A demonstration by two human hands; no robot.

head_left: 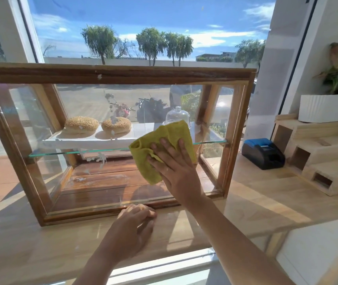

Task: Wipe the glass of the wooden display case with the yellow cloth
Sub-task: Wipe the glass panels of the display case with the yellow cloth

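The wooden display case stands on a light wooden counter in front of a big window. My right hand presses the yellow cloth flat against the case's front glass, right of centre, with the fingers spread over the cloth. White smears show on the glass left of the cloth. My left hand rests on the counter with its curled fingers touching the case's bottom front rail, and holds nothing.
Inside the case, two seeded bagels and a glass dome sit on a white tray over a glass shelf. On the counter to the right are a black receipt printer, stepped wooden boxes and a white planter.
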